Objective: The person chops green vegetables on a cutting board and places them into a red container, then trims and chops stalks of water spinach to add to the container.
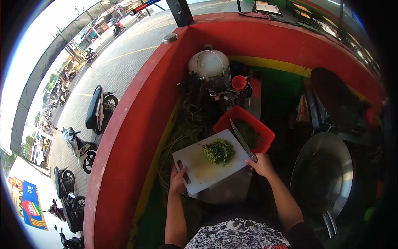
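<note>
A white cutting board [195, 155] lies slightly turned in front of me, with a heap of chopped green herbs [219, 151] on it. My left hand [178, 181] grips the board's left side at the handle slot, thumb on top. My right hand [261, 164] is closed around the handle of a knife [241, 137] at the board's right edge, the blade pointing away from me. Beyond and to the right, partly behind the board and blade, stands a red plastic basin [267, 139] with green pieces [248, 133] inside.
A large metal wok [321, 178] sits at the right. Long green stalks [182, 137] lie left of the board. Behind are a pot with a whitish lid [209, 64] and a red funnel [239, 83]. A red wall [137, 112] borders the left and back.
</note>
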The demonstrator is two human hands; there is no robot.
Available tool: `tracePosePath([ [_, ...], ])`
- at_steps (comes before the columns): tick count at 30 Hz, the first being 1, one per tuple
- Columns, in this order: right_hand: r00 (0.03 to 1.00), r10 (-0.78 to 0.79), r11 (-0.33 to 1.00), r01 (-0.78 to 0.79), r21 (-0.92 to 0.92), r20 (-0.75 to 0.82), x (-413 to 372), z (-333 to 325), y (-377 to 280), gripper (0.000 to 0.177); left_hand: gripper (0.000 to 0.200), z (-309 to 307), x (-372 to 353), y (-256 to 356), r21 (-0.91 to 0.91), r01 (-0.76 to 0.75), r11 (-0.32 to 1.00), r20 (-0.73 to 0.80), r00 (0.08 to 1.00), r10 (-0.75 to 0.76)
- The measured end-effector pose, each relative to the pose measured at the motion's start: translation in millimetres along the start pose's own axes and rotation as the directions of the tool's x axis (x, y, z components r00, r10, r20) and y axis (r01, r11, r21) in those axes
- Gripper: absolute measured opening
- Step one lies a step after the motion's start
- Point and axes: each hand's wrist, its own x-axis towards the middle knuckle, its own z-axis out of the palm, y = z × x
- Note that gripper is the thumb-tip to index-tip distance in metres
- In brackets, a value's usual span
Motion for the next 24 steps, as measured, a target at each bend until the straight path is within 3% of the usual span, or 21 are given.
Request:
tracePosePath([
  [1,0.997,-0.04,0.984,0.027,-0.178,-0.068,2.2,-10.8,-6.0,0.038,0.057,10.4,4.5,-1.0,0.003,0.0,1.0,0.009,1.0,0.0],
  [2,0.996,-0.038,0.984,0.024,-0.176,-0.077,2.3,-20.4,-11.4,0.038,0.055,20.2,10.8,-2.0,0.026,-0.042,0.999,0.016,0.999,0.041],
  [4,0.968,-0.161,0.846,0.033,-0.533,-0.194,-8.7,-37.6,-43.5,0.041,0.054,43.7,17.9,-1.9,0.057,-0.076,0.995,0.028,0.997,0.075],
  [6,0.987,-0.097,0.837,0.01,-0.547,-0.131,-21.9,-45.1,-72.0,0.042,0.051,70.9,20.5,-0.8,0.088,-0.077,0.993,-0.061,0.995,0.083],
  [9,0.999,-0.025,0.873,0.012,-0.488,-0.021,-35.0,-33.9,-97.3,0.044,0.047,81.9,34.7,-16.8,0.089,-0.058,0.994,-0.091,0.994,0.066],
  [11,0.993,0.025,0.831,0.044,-0.555,0.115,-37.8,-20.8,-106.0,0.043,0.045,85.8,44.9,-30.0,0.087,-0.061,0.994,-0.095,0.993,0.07],
  [14,0.989,0.004,0.839,0.078,-0.538,0.15,-24.8,-3.7,-96.4,0.043,0.042,100.5,44.1,-35.5,0.101,-0.05,0.994,-0.132,0.989,0.064],
  [22,0.996,0.089,0.875,-0.092,-0.475,-0.029,34.6,-0.6,-32.7,0.042,0.045,107.9,48.7,-36.4,0.242,-0.047,0.969,-0.121,0.99,0.078],
  [24,0.995,0.066,0.867,-0.092,-0.489,-0.071,37.3,-4.7,-30.6,0.041,0.046,110.4,54.0,-39.8,0.288,-0.112,0.951,-0.134,0.979,0.156],
])
